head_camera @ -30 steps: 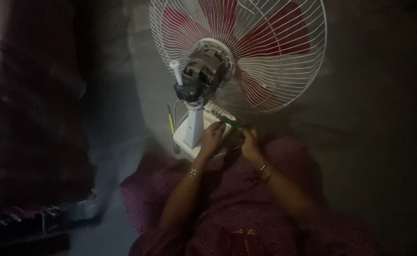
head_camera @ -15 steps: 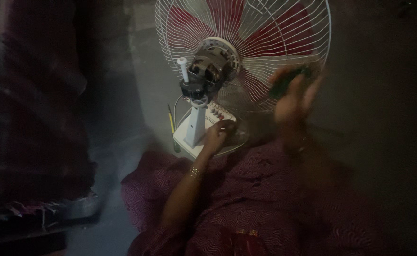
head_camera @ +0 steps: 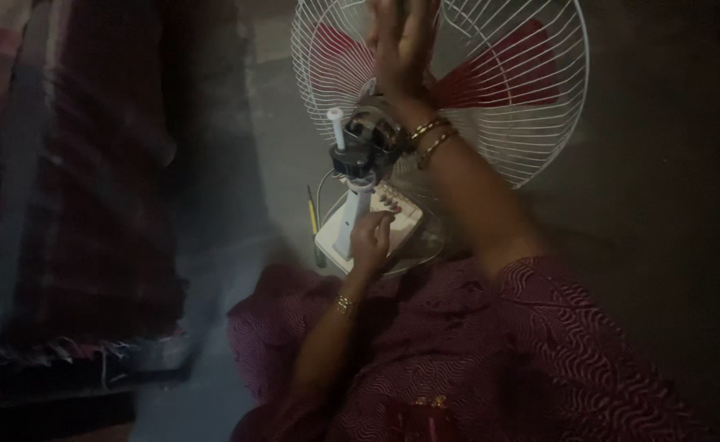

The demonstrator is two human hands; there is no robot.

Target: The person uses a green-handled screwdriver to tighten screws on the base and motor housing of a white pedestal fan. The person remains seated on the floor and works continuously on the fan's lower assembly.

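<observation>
A table fan lies in front of me with its white wire grille [head_camera: 532,123] and red blades [head_camera: 499,78] turned away. Its bare motor [head_camera: 372,139] and a white knob [head_camera: 337,127] face me. My left hand [head_camera: 371,239] curls over the white fan base [head_camera: 335,237], fingertips at the row of buttons [head_camera: 393,200]. Reaching over the motor, my right hand [head_camera: 402,45] lies flat with fingers spread against the back of the grille, and I see nothing in it. Both wrists carry gold bangles.
A thin yellow-handled screwdriver [head_camera: 312,217] lies on the floor just left of the base. A dark checked cloth with a fringed edge [head_camera: 90,245] covers the left side. My lap in patterned maroon fabric [head_camera: 474,360] fills the lower middle. Grey floor [head_camera: 671,245] is on the right.
My right hand left the fan base, rose up past the right side of the grille and now lies flat on it above the motor. The left hand stayed at the base.
</observation>
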